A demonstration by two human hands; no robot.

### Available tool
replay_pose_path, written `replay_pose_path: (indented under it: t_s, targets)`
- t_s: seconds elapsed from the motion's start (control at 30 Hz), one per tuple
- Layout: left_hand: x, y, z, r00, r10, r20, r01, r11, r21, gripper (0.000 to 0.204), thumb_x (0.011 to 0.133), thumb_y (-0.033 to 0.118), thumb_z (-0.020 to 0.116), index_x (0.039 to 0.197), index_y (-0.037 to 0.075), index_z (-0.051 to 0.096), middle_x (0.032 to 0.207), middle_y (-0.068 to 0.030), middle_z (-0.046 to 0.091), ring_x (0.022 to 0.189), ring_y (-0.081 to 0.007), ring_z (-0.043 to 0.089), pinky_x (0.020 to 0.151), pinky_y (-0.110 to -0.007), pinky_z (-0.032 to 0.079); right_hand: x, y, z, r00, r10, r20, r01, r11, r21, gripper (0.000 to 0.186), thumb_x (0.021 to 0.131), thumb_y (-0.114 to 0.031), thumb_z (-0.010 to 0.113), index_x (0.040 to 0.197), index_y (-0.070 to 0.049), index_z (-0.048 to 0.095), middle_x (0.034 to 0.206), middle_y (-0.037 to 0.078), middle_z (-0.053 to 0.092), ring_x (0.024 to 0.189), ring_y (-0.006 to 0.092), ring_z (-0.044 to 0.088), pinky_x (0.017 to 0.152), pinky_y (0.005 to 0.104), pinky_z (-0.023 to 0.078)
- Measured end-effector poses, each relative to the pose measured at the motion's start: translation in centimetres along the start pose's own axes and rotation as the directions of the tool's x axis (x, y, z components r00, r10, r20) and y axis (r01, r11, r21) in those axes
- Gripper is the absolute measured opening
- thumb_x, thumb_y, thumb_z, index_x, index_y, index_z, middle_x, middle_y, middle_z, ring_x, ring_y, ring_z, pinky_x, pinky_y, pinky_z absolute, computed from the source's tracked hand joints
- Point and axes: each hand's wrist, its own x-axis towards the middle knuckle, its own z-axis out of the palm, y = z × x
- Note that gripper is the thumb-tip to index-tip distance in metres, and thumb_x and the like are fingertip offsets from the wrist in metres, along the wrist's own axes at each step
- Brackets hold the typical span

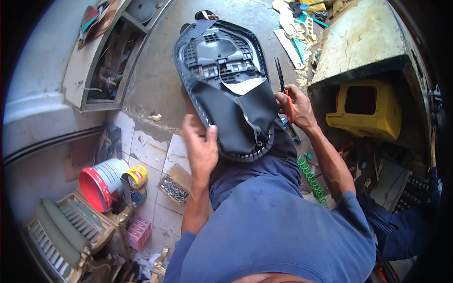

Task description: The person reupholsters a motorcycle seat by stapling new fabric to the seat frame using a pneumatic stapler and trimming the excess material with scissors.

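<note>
An upturned motorcycle seat (pixel 226 85) rests on my lap, its grey plastic base up and a black vinyl cover wrapped around its edge. My left hand (pixel 200 146) grips the seat's near left edge, thumb on the cover. My right hand (pixel 295 106) holds orange-handled scissors (pixel 283 87) at the seat's right edge, blades pointing away from me. A loose flap of cover (pixel 243 86) with a pale underside lies folded over the middle of the base.
A red-rimmed bucket (pixel 101 181), a small can (pixel 136 177) and a tray of screws (pixel 173 189) sit on the tiled floor at left. A green coiled hose (pixel 311 181) hangs at right. A yellow plastic part (pixel 365 108) sits under a worn bench. Another person's sleeve (pixel 401 231) shows at right.
</note>
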Motion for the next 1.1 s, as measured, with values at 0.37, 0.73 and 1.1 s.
replay_pose_path:
  t_s: [0.37,0.73,1.1]
  targets:
    - [2.2,8.8,1.0,0.619,0.264,0.740,-0.767,0.407,0.497,0.062,0.098,0.030,0.066,0.152,0.006,0.049,0.159,-0.0127,0.047,0.142,-0.0423,0.044,0.116,-0.065,0.032,1.7,-7.7,-7.1,0.764,-0.557,0.326,0.610,0.457,-0.647,0.055,0.069,-0.037,0.096,0.088,-0.002,0.059,0.072,0.008,0.058,0.061,0.0184,0.053,0.058,0.0352,0.049]
    - [4.5,8.9,-4.4,0.815,0.154,0.558,-0.182,0.983,-0.005,0.015,0.072,0.002,0.085,0.080,0.000,0.072,0.073,-0.0035,0.070,0.067,-0.0062,0.062,0.059,-0.026,0.046,5.9,-11.0,-1.7,0.254,-0.267,0.930,0.951,0.244,-0.190,0.055,0.071,-0.056,0.082,0.095,-0.012,0.060,0.088,0.003,0.066,0.077,0.0287,0.070,0.063,0.0410,0.055]
    - [5.0,8.9,-4.1,0.802,-0.012,0.597,0.102,0.988,-0.117,0.016,0.080,0.006,0.087,0.085,-0.002,0.074,0.070,0.0027,0.068,0.061,0.0013,0.054,0.051,-0.018,0.038,8.7,-12.9,6.8,-0.143,-0.122,0.982,0.968,0.187,0.164,0.055,0.073,-0.046,0.083,0.109,-0.008,0.064,0.095,0.006,0.069,0.090,0.0311,0.073,0.076,0.0433,0.060]
